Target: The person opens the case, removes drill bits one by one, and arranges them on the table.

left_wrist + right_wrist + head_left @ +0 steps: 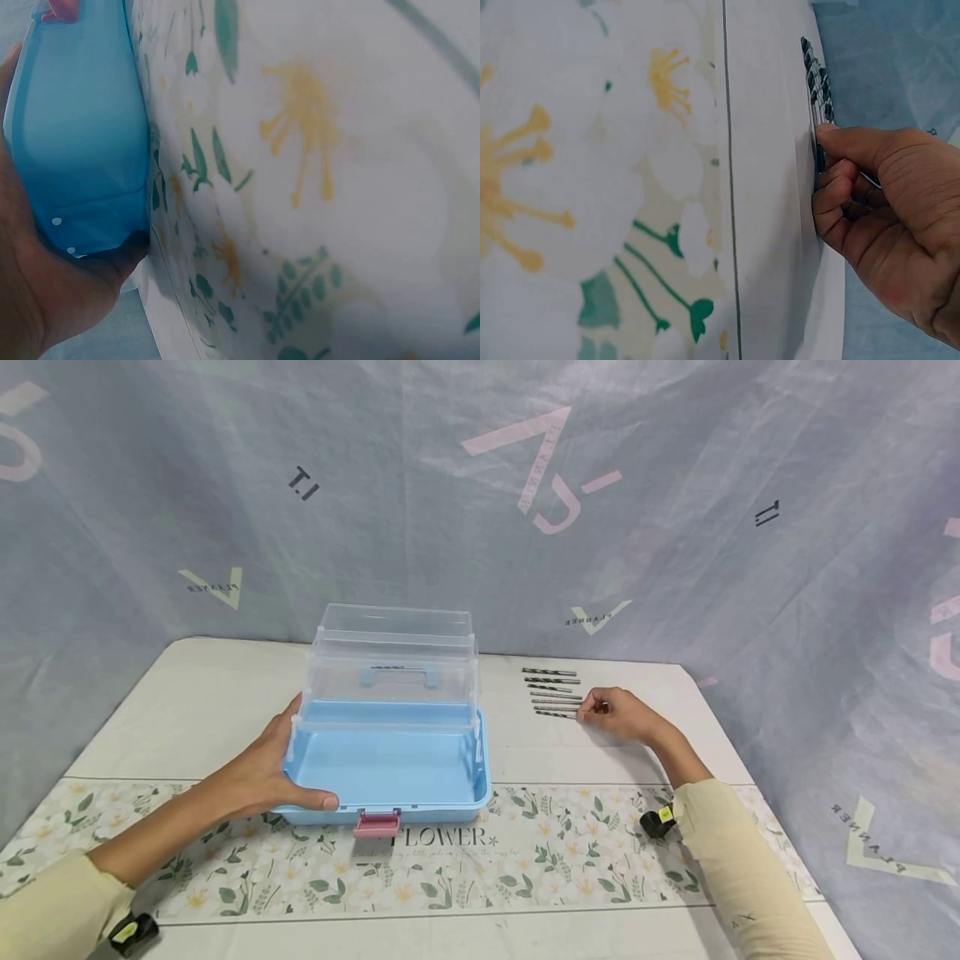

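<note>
A light blue plastic box point(386, 768) with a pink front latch point(377, 823) stands on the table, its clear lid point(393, 647) raised at the back. My left hand point(273, 768) grips the box's left end, thumb along the front rim and the other fingers round the side, partly hidden. To the right of the box, several metal drill bits point(552, 680) lie side by side in a row. With thumb and fingertips, my right hand point(618, 712) pinches the right end of the nearest drill bit point(555, 715). In the right wrist view, fluted drill bits point(808, 60) extend beyond the fingertips.
The white table covering point(420, 935) has a printed flower band point(585, 843) across its middle. A grey cloth point(405, 510) with printed letters hangs behind the table and along its sides. A thin dark fluted piece point(387, 667) shows through the clear lid.
</note>
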`<act>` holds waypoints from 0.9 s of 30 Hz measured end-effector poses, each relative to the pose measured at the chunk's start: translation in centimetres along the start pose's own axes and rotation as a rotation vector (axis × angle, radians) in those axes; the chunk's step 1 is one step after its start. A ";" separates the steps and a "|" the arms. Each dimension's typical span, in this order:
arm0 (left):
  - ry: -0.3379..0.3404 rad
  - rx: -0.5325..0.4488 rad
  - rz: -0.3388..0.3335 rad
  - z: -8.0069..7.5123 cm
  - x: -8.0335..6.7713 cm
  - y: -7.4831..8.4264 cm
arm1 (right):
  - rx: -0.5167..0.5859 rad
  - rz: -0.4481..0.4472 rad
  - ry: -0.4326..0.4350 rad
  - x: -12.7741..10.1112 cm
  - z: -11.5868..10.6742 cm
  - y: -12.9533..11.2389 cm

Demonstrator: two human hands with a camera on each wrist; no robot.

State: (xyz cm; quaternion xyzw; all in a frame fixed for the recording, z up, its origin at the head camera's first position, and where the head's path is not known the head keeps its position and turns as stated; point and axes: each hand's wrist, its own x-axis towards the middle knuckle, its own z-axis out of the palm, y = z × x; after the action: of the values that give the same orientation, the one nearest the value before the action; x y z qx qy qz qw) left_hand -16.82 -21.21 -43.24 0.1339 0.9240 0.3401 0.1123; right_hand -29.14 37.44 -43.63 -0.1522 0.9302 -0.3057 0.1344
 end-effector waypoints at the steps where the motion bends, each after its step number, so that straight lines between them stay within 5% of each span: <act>1: -0.001 0.001 0.000 0.0 0.0 0.0 | -0.004 0.002 -0.003 0.0 0.0 0.0; 11: 0.006 0.005 0.005 0.0 0.0 0.1 | -0.009 -0.038 -0.035 0.8 -1.0 -1.4; 27: -0.001 -0.028 -0.006 -0.1 0.1 0.2 | 0.048 -0.177 0.012 3.6 -1.8 -9.2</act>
State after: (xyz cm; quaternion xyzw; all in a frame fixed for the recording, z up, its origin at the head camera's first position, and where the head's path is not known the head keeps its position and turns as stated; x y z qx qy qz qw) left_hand -16.95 -21.12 -43.08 0.1295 0.9195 0.3527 0.1155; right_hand -31.24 30.00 -37.20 -0.2287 0.9063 -0.3397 0.1049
